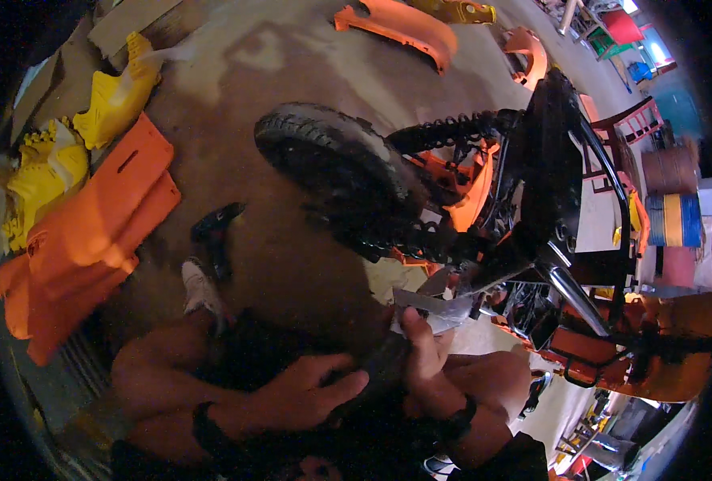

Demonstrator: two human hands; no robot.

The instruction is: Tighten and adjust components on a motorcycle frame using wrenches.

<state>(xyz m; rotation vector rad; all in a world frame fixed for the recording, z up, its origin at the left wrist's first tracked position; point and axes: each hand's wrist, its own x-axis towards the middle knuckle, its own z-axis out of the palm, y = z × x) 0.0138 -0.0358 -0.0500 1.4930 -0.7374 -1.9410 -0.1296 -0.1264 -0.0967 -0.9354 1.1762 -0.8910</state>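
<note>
My right hand (pixel 426 357) is closed at the lower middle, its thumb pressed on a grey flat bracket-like piece (pixel 434 305). That piece lies close to the frame of a partly stripped vehicle with a black frame (pixel 540 168). My left hand (pixel 304 389) rests low near my lap, with thumb and fingers apart and loosely bent. I see nothing gripped in it, though the space under its fingers is dark. Beyond my hands stands the vehicle's black wheel (pixel 332 152), beside a coil-spring shock absorber (pixel 444 136).
Large orange body panels (pixel 91 240) and yellow moulded parts (pixel 119 100) lie on the floor at left. More orange panels (pixel 400 32) lie at the far side. A red chair (pixel 641 120) and a striped drum (pixel 675 220) stand at right. A dark shoe (pixel 216 236) is near the wheel.
</note>
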